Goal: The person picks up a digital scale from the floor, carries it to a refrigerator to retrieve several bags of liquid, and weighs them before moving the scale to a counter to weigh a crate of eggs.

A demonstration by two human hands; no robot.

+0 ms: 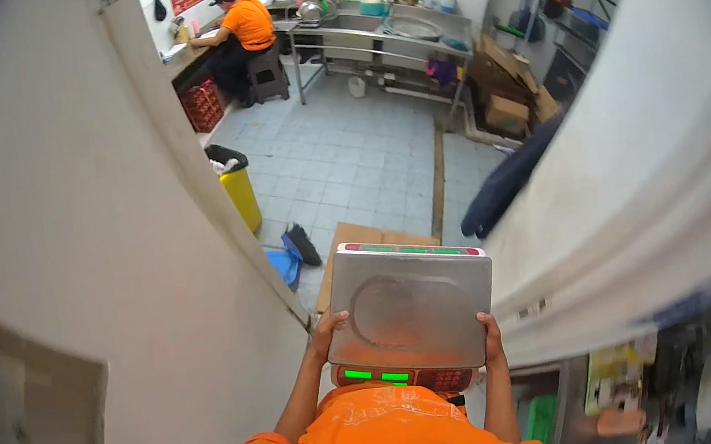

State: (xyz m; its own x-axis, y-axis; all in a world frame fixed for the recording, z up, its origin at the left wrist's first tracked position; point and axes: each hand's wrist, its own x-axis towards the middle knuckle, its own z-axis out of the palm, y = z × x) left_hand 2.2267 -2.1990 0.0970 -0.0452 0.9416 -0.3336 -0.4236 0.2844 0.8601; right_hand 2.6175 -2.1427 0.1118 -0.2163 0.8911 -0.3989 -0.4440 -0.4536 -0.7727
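Note:
A digital weighing scale (410, 304) with a flat metal platform is held between both hands, close against the orange shirt. My left hand (329, 333) grips its left edge, thumb resting on the platform. On the opposite edge, my right hand (490, 334) holds the scale, also with the thumb up. Lit green displays (376, 375) and a keypad (451, 377) show on the side nearest my body, and more green displays run along the far side. The fingers beneath the scale are hidden.
Walls stand close on both sides. Beyond are a cardboard sheet (385, 232) on the floor, a blue dustpan (284, 266), a brush (301, 244) and a yellow bin (241, 198). Farther off, a person (247, 23) sits at a counter beside a metal sink (352, 24). Cardboard boxes (507, 113) lie right.

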